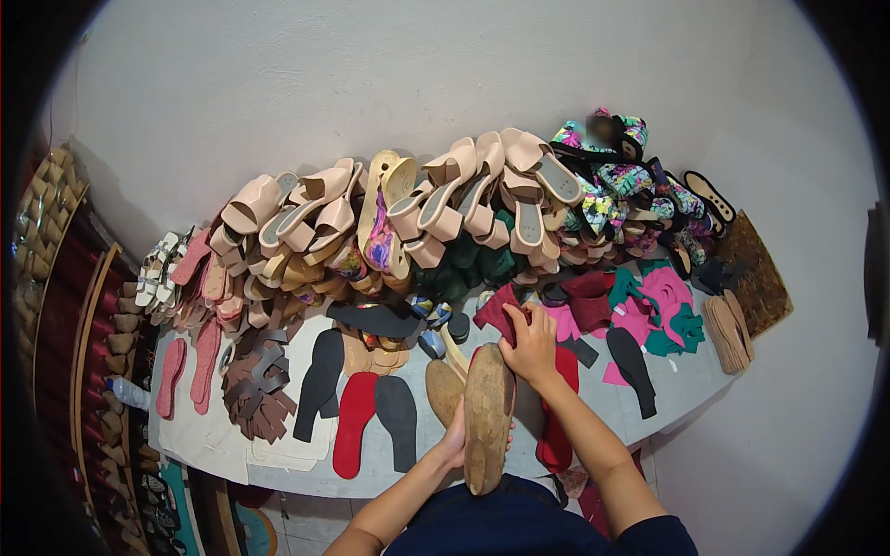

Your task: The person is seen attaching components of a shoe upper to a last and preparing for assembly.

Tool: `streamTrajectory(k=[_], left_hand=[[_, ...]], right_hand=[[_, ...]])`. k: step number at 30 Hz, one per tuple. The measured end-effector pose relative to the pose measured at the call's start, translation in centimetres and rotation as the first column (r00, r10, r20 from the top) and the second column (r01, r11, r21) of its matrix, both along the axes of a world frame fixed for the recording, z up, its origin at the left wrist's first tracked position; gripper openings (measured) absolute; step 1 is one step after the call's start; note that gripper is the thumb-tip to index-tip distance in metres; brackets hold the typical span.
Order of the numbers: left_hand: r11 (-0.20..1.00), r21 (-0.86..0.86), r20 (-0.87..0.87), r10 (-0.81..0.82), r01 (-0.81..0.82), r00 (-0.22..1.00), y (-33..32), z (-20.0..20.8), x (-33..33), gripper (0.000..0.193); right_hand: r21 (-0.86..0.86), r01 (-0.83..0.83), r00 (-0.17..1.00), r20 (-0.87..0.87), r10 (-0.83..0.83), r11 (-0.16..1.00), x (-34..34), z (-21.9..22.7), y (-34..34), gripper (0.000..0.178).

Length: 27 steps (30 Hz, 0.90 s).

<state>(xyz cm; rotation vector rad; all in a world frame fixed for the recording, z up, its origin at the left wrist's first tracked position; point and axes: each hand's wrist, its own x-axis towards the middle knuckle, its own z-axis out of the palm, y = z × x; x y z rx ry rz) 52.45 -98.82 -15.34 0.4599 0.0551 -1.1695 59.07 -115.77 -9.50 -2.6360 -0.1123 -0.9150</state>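
Observation:
My left hand (456,439) is closed around a worn wooden shoe last (487,426), held tilted with its sole side up over the table's front edge. At the last's far tip, the fingers of my right hand (532,345) pinch a dark red shoe upper piece (495,313). A red edge shows along the last's side; what lies under it is hidden. Behind it, to the left, is a second wooden last (443,389). Red insoles (356,422) and dark grey insoles (397,419) lie flat to the left of my hands.
Finished beige heeled sandals (451,185) and patterned sandals (623,185) are piled along the wall. Brown strips (260,385) sit left on the white table (213,454). Pink and green cut pieces (660,306) lie right, beside stacked tan soles (728,332). A shelf of lasts (116,371) stands far left.

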Motion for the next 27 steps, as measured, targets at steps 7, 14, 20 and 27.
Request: streamTrajectory(k=[7,14,20,27], left_hand=[[0.983,0.185,0.110,-0.032,0.011,0.993,-0.2,0.1,-0.7,0.079],[0.976,0.218,0.102,-0.028,0.005,0.994,-0.1,-0.2,-1.1,0.080],[0.977,0.211,0.101,-0.023,0.001,0.995,-0.1,-0.3,-1.2,0.080],[0.974,0.224,0.113,0.001,-0.026,0.994,-0.2,-0.5,-1.4,0.076]], right_hand=[[0.130,-0.111,0.989,-0.079,0.122,0.985,-0.9,0.7,-1.8,0.047],[-0.194,-0.514,0.856,-0.059,0.513,0.835,-1.7,6.0,-0.9,0.046],[-0.351,-0.533,0.844,-0.157,0.513,0.770,-2.8,6.4,0.0,0.049],[-0.225,-0.591,0.799,-0.298,0.522,0.775,-2.2,7.7,-1.2,0.044]])
